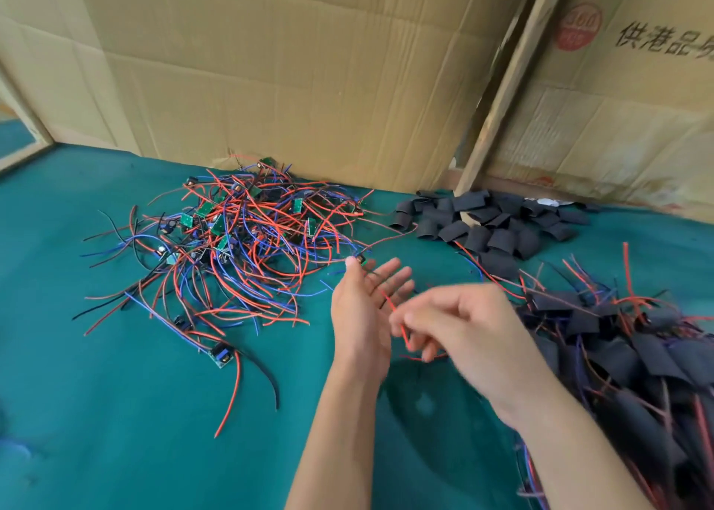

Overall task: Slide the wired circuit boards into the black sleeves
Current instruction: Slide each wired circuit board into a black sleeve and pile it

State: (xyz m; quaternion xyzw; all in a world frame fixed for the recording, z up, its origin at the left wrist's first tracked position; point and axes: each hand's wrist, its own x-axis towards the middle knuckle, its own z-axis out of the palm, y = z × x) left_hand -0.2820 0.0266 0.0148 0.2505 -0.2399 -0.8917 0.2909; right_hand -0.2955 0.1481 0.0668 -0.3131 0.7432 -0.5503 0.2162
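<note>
The worktop (116,413) is covered in plain teal cloth. The tangle of wires (239,246) on it mixes red, blue and black strands, with small green boards (203,210) scattered among them. One board (219,355) lying apart is green with a blue part on top. The loose sleeves (490,223) are matt black. The sleeved pile (626,351) is black with red and blue wire ends. The wire (398,318) between the hands is red. The cardboard (289,65) behind is creased tan; the box (618,103) bears a faded red round stamp and black characters.

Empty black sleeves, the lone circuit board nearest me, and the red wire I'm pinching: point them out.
empty black sleeves (487,221), head view, middle of the pile.
lone circuit board (218,356), head view, its green face.
red wire (392,306), head view, stretch between the hands.
</note>
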